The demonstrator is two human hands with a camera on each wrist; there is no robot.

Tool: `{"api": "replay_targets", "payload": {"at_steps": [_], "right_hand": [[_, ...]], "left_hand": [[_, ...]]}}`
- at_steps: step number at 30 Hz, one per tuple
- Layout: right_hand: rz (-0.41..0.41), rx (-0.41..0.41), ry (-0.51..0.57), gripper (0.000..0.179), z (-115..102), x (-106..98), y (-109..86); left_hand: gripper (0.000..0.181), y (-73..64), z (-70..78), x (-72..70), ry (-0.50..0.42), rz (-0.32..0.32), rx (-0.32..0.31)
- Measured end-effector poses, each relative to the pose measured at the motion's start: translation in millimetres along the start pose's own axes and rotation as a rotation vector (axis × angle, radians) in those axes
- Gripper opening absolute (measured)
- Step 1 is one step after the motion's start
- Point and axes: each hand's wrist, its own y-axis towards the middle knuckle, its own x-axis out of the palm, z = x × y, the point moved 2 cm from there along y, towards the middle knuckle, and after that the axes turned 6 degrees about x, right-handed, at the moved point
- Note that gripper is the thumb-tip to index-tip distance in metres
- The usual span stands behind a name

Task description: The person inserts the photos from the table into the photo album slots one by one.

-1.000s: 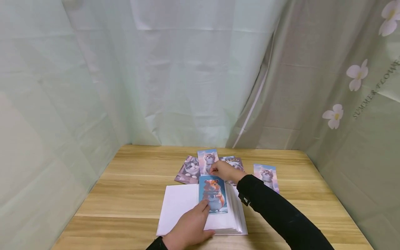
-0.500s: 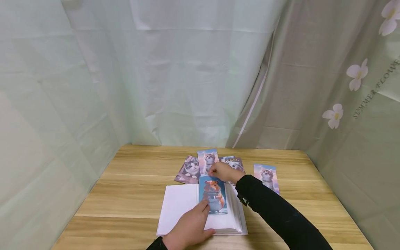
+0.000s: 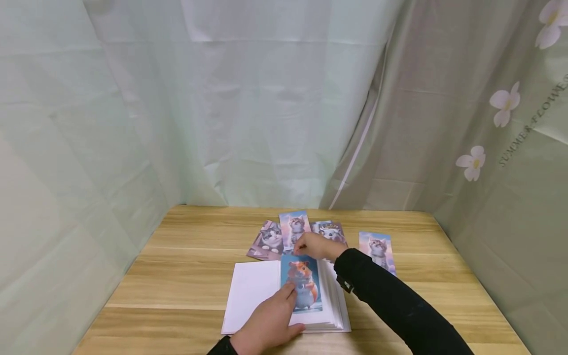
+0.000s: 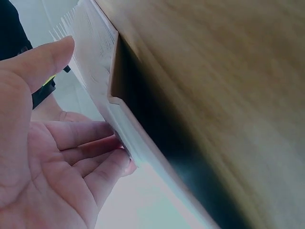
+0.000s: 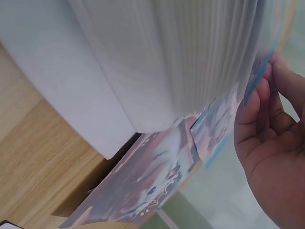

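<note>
An open white photo album (image 3: 250, 283) lies on the table, its left cover flat and several clear pages stacked on the right. On the top page is a blue picture card with an orange hamster (image 3: 306, 293), its lower part at the sleeve. My right hand (image 3: 316, 245) pinches that card's top edge; the right wrist view shows thumb and fingers on the blue card edge (image 5: 257, 78). My left hand (image 3: 269, 319) rests on the page, fingertips over the card's left side. From the left wrist view, the left hand (image 4: 52, 171) has its fingers against the album's pages.
Behind the album lie a grey-and-white cat card (image 3: 268, 240), a kitten card (image 3: 294, 228) and a crowned animal card (image 3: 333, 232), partly covered by my right hand. Another kitten card (image 3: 377, 250) lies to the right. Curtains (image 3: 284, 123) surround the wooden table (image 3: 177, 276).
The hamster card has slid toward me, down over the album page, with my right hand following its top edge. My left hand has stayed in place.
</note>
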Motion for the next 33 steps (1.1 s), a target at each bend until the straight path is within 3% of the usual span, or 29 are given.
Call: {"api": "replay_targets", "payload": {"at_steps": [10, 33], "right_hand": [[-0.036, -0.003, -0.013, 0.014, -5.9, 1.2, -1.5], [-0.009, -0.025, 0.029, 0.014, -7.2, 4.0, -11.5]], "left_hand": [[0.08, -0.2, -1.0, -0.5, -0.018, -0.006, -0.002], [0.079, -1.6, -1.0, 0.8, -0.035, 0.006, -0.002]]}}
